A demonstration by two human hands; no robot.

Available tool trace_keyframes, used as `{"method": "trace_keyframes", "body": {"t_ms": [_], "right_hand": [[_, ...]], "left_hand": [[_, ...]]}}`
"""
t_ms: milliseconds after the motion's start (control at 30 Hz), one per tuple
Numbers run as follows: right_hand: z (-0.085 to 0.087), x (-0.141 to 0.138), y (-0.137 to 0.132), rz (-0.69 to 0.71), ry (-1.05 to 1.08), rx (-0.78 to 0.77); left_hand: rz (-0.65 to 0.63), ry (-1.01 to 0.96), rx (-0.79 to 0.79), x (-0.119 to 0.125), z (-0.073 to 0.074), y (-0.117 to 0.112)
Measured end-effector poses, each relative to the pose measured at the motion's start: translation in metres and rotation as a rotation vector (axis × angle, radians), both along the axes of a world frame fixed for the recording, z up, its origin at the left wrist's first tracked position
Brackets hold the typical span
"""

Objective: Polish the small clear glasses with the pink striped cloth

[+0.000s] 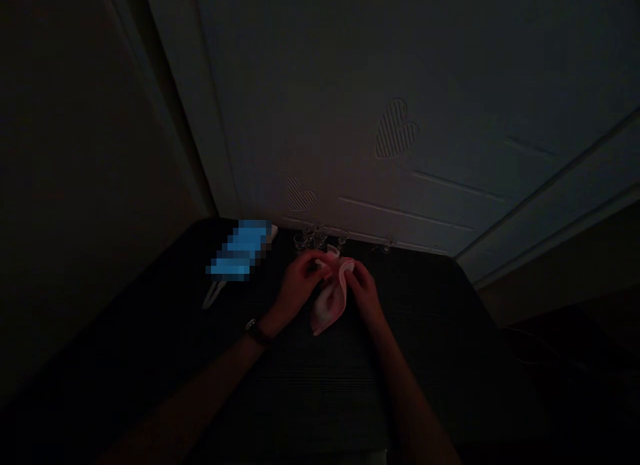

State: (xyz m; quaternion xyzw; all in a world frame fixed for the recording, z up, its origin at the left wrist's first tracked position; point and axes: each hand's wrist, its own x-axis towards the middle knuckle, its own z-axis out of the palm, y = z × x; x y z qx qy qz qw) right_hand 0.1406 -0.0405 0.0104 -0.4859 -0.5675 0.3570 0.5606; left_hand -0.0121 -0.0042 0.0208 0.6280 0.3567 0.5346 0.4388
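Note:
A pink and white cloth [331, 305] hangs between my two hands above the dark table. My left hand [299, 282], with a watch on its wrist, has its fingers closed on the cloth's upper left part. From the right, my right hand [365, 290] pinches the cloth's folded edge. Between my fingertips shows a pale, rounded rim [333, 250], perhaps of a small glass; the dark hides the rest. Just behind my left hand stand several small clear glasses [310, 238], close together.
Farther right, another small clear glass [387, 246] stands by the white panel [310, 118] with raised hearts. At the left lies a device with a lit, blurred screen [240, 252] and a pale strap [214, 294]. The dark table [300, 392] ends at the panel.

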Motion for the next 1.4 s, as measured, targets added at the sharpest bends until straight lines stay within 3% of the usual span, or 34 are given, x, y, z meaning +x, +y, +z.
{"method": "trace_keyframes", "body": {"t_ms": [167,367,567,733,933,1033,1200,1400], "right_hand": [[-0.002,-0.005,-0.006,-0.206,-0.315,-0.037],[0.0,0.001,-0.008,-0.328,-0.399,-0.12],[-0.001,0.005,-0.007,-0.38,-0.571,-0.131],[0.001,0.002,-0.008,-0.432,-0.54,-0.194],[-0.001,0.001,-0.01,-0.447,-0.562,-0.093],[0.001,0.0,-0.012,-0.43,-0.523,-0.023],[0.011,0.001,-0.018,-0.349,-0.481,0.076],[0.013,0.008,-0.017,-0.492,-0.335,0.095]], "left_hand": [[-0.059,0.076,0.072,0.005,0.002,-0.011],[-0.151,0.148,0.091,0.009,0.01,-0.026],[-0.166,0.136,-0.001,0.011,0.008,-0.026],[-0.189,0.04,-0.127,0.013,0.002,-0.019],[-0.281,-0.101,-0.314,0.012,-0.003,-0.01],[-0.3,-0.133,-0.325,0.01,-0.001,-0.008],[-0.225,-0.135,-0.283,0.01,0.001,-0.01],[-0.199,-0.17,-0.256,0.011,0.008,-0.016]]}}
